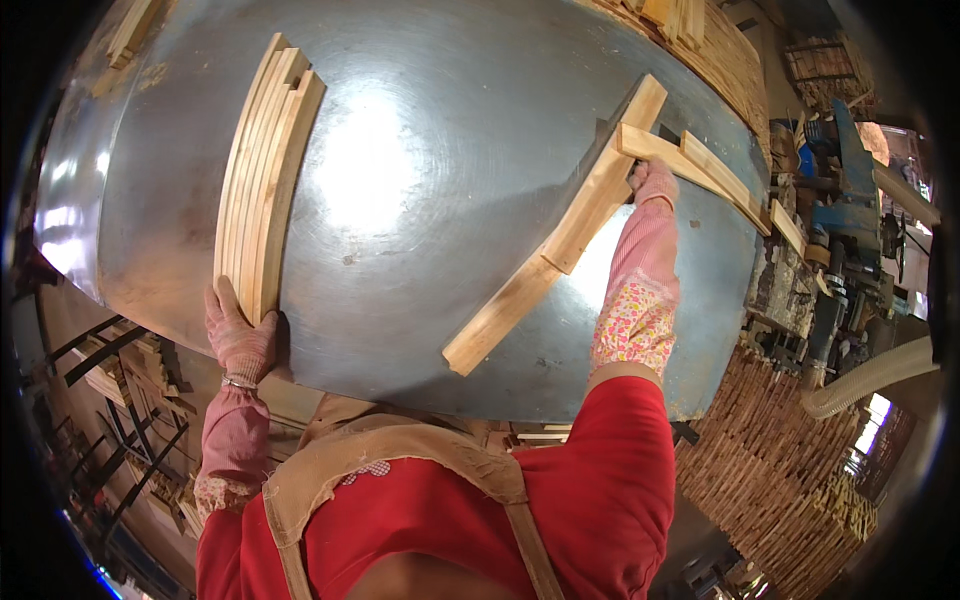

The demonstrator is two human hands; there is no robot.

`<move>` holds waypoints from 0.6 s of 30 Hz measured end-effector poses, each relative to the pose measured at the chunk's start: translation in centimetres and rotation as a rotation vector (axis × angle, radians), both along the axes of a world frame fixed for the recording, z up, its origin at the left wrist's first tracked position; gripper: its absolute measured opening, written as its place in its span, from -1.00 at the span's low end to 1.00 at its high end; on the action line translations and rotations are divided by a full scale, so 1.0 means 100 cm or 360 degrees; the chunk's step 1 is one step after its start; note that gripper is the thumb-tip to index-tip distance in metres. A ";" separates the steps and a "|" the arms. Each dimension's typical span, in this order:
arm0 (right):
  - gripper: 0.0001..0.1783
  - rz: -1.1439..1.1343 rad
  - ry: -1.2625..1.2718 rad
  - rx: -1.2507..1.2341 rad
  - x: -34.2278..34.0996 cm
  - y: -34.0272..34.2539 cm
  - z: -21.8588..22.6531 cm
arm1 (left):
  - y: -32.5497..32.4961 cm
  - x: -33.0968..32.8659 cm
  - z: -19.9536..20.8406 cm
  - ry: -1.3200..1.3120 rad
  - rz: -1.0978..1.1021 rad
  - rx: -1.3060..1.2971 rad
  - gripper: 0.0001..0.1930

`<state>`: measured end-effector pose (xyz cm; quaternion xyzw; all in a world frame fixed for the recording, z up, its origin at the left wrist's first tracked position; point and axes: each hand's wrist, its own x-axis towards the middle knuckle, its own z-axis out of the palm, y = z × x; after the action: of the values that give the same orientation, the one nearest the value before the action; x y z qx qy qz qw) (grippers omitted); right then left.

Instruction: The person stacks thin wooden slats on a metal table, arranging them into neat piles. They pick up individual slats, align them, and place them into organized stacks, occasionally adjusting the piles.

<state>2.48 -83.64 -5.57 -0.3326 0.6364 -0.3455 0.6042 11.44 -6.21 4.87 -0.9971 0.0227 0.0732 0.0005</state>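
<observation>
On the left of the metal table, several pale wooden strips [262,180] lie side by side in a bundle, their far ends uneven. My left hand [240,335], in a pinkish glove, closes around the bundle's near end, thumb on one side and fingers on the other. My right hand [655,182], gloved and with a flowered cuff, is closed on the end of a wooden strip [680,165] that slants to the right; its fingertips are partly hidden. Just left of that hand, a wooden board [606,190] overlaps another board [503,312] lying toward the table's near edge.
The shiny metal table [400,290] fills the middle. Another strip [725,172] lies by the right edge. More wood pieces [680,18] rest at the far right, and some [132,32] at the far left. Stacked wooden sticks [770,460] and a ribbed hose [870,375] are beyond the table's right side.
</observation>
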 end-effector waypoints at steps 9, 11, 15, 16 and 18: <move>-0.85 0.0631 -0.0941 0.0002 -0.037 0.223 0.073 | -0.010 0.002 0.014 0.0177 0.0086 0.0100 0.17; -0.81 0.1126 -0.0482 0.0103 -0.046 0.314 0.085 | -0.010 0.000 0.019 0.0211 0.0096 0.0116 0.16; -0.78 0.1175 -0.0396 -0.0025 -0.014 0.484 0.091 | 0.000 0.009 0.012 0.0336 0.0123 0.0043 0.26; -0.75 0.1100 -0.0537 -0.0059 -0.012 0.528 0.064 | 0.009 0.009 0.003 0.0291 0.0050 -0.0024 0.27; -0.69 0.1522 0.0117 -0.0210 -0.016 0.605 0.034 | 0.028 0.012 -0.010 0.0209 -0.0098 -0.0138 0.29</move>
<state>0.88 -23.10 -2.21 -0.6375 0.4098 -0.0566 0.6499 12.60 -3.37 3.91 -0.9880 0.0565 0.1372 -0.0419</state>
